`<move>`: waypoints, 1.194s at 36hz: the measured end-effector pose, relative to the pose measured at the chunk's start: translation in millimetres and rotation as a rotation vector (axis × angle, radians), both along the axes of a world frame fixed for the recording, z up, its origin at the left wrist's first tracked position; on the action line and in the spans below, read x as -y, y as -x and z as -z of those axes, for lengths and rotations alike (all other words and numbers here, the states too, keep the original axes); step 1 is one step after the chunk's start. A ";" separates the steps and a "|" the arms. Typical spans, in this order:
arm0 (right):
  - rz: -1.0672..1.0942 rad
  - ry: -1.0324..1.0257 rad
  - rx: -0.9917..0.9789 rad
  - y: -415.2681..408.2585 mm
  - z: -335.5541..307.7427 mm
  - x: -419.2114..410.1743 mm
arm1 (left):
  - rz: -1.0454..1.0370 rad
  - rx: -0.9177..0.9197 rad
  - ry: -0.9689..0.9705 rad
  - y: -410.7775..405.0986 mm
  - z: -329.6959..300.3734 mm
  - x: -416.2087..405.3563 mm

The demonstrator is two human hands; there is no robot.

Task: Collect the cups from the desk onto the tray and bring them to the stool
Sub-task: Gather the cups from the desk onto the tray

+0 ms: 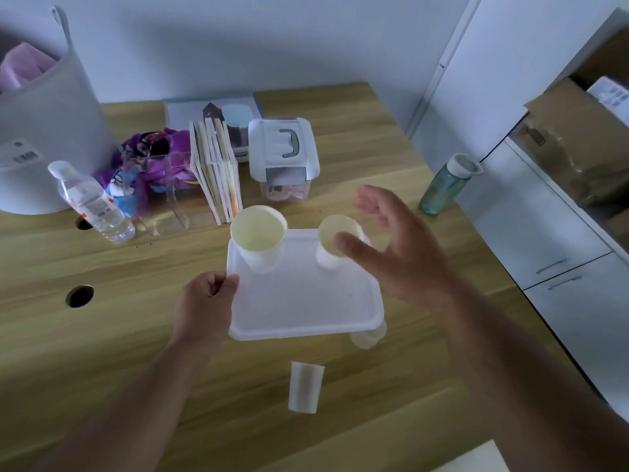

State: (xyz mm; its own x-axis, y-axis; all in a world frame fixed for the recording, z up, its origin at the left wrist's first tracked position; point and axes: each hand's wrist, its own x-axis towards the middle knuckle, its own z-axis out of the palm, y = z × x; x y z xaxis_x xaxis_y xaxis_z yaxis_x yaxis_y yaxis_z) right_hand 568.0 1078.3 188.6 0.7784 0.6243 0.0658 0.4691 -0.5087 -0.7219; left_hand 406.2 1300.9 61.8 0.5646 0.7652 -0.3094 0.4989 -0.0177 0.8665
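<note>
A white tray (306,301) is held above the wooden desk (102,274), with my left hand (207,298) gripping its left edge. Two white paper cups stand on it: one at the far left corner (258,235), one at the far right (335,241). My right hand (394,247) hovers just right of that second cup, fingers spread, nothing in it. Another paper cup (305,386) stands upside down on the desk near me. A further cup (367,337) peeks out from under the tray's near right corner.
Behind the tray are upright books (218,172), a lidded plastic box (282,158), a clear water bottle (90,199), purple packaging (153,155) and a grey basket (44,131). A teal bottle (446,185) stands at the desk's right edge. White drawers (561,267) are to the right.
</note>
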 end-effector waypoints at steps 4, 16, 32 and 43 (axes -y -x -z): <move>0.175 -0.053 0.008 -9.1 32.8 43.5 | -0.016 0.041 -0.014 -7.6 -1.3 -9.7; 0.051 0.655 -0.195 2.9 136.6 83.2 | -0.021 -0.020 -0.094 -17.4 14.5 -24.5; -0.069 0.893 -0.086 0.9 172.0 66.3 | 0.001 -0.082 -0.102 -26.9 19.6 -24.8; 0.635 -0.119 -0.707 -54.8 88.3 118.4 | -0.022 -0.029 -0.095 -25.8 9.0 -19.8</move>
State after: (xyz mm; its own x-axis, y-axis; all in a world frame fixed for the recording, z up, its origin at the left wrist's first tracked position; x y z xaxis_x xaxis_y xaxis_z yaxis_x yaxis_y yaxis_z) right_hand 622.7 959.9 100.3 0.8531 0.0919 -0.5135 -0.4335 -0.4229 -0.7958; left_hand 432.0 1320.7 52.8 0.5393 0.8039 -0.2506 0.5247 -0.0880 0.8467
